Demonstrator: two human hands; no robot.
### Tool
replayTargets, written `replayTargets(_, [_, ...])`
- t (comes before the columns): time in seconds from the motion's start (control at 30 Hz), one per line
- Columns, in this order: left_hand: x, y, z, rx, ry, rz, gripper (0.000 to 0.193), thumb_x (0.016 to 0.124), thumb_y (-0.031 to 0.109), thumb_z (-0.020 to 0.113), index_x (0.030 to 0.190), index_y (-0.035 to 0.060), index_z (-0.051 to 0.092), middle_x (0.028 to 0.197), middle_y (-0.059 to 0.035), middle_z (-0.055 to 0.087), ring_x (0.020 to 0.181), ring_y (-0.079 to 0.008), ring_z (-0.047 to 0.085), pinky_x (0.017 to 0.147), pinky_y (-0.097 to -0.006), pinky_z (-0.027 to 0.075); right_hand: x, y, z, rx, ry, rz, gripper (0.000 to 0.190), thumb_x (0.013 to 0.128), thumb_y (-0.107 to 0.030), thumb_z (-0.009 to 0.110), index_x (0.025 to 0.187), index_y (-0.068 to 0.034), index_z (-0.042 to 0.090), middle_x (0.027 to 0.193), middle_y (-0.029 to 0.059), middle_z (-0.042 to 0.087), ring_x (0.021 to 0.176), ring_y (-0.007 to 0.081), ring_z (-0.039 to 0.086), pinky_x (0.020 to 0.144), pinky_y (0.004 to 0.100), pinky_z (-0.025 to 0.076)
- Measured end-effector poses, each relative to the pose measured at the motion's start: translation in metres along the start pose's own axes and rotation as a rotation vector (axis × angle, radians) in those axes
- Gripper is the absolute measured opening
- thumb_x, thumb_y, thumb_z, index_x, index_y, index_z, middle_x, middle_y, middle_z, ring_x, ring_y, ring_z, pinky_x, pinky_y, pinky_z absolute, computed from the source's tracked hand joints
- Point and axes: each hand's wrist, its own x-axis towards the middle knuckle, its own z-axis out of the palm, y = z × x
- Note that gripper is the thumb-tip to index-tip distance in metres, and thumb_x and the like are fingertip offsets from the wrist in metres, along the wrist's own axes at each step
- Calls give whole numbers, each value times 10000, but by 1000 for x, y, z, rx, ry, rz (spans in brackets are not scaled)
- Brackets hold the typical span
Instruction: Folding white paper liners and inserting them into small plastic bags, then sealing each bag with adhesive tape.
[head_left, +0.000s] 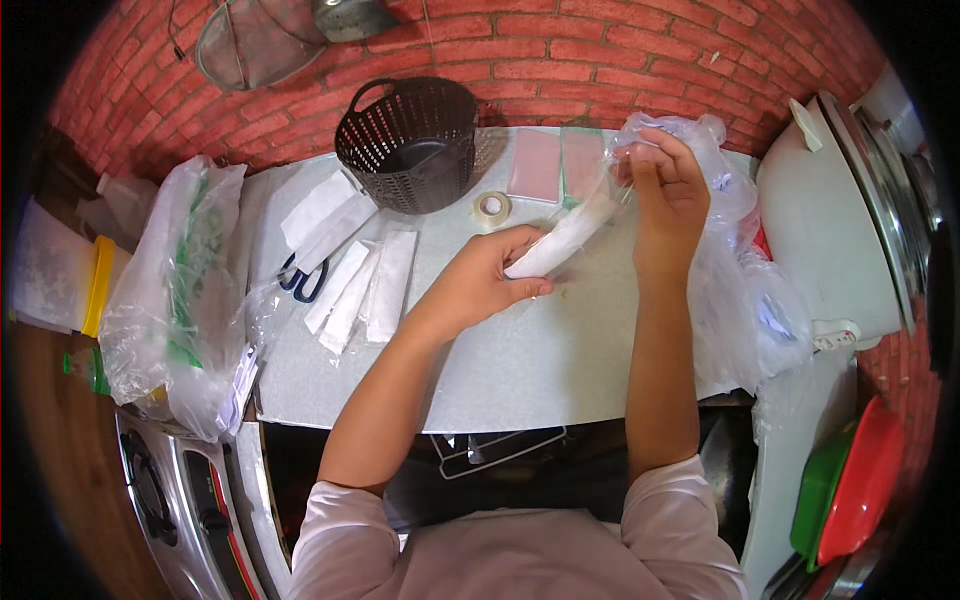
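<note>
My left hand (499, 274) grips the lower end of a white packet in a clear plastic sleeve (566, 238), which bends up towards the right above the table. Raised at its upper end, my right hand (664, 180) pinches the clear plastic between thumb and fingers. Several white packets (391, 286) lie fanned on the table left of my left hand. Behind them, more white packets (319, 208) partly cover scissors with dark blue handles (306, 283). A roll of clear tape (492, 209) lies beyond my left hand, near two pink flat packs (535, 165).
A dark plastic basket (427, 176) stands by the brick wall. Plastic bags flank the table, one at left (161, 300) and others at right (720, 300). Further right are a white appliance (821, 225) and red and green basins (862, 480); a gas stove (180, 502) is at lower left.
</note>
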Motion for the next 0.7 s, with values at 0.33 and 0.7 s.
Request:
replayTargets(0.33, [-4, -4, -6, -15, -108, -30, 399, 876, -15, 831, 1256, 12, 714, 1030, -25, 763, 947, -92, 696, 831, -279, 554, 22, -43, -4, -64, 207, -186, 224, 1031, -61, 697, 1236, 23, 668, 1025, 64, 760, 908, 97, 707, 767, 241, 535])
replayTargets(0.7, [-6, -5, -7, -310, -117, 255, 505, 919, 99, 856, 1371, 19, 645, 1161, -13, 698, 1101, -112, 653, 943, -301, 553, 17, -73, 24, -207, -66, -253, 309, 985, -11, 727, 1275, -21, 622, 959, 30, 715, 893, 85, 659, 780, 245, 521])
